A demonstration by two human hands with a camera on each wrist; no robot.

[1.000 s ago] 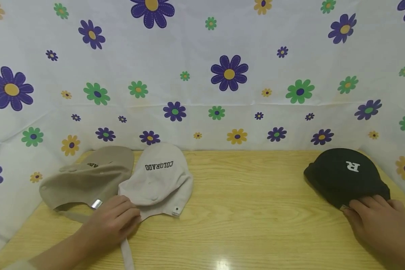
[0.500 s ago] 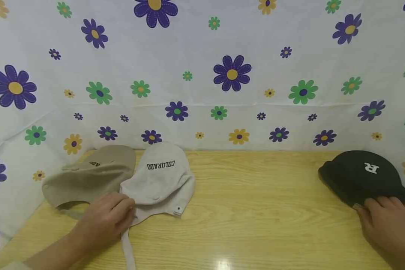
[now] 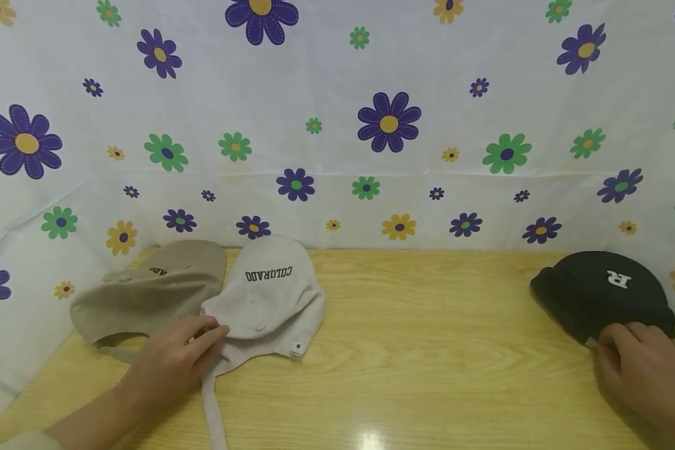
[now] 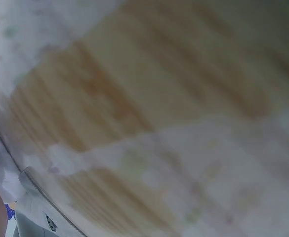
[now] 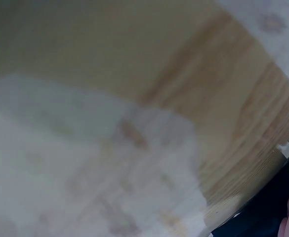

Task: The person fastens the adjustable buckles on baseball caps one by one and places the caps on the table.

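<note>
On yellow wood-grain table, toward left edge | my left hand touches crumpled pale-grey cloth cap, grip unclear | far right corner: my right hand grips rounded black cloth cap

Glare on table, blurry wrist views

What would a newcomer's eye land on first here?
Probably the flowered cloth filling the head view's upper half, bold purple blooms on white. Next, the black cap alone at the table's right end, its white R standing out above the right hand. Then the pale cap lettered COLORADO on the left, beside a brown cap, with the left hand at its edge.
</note>
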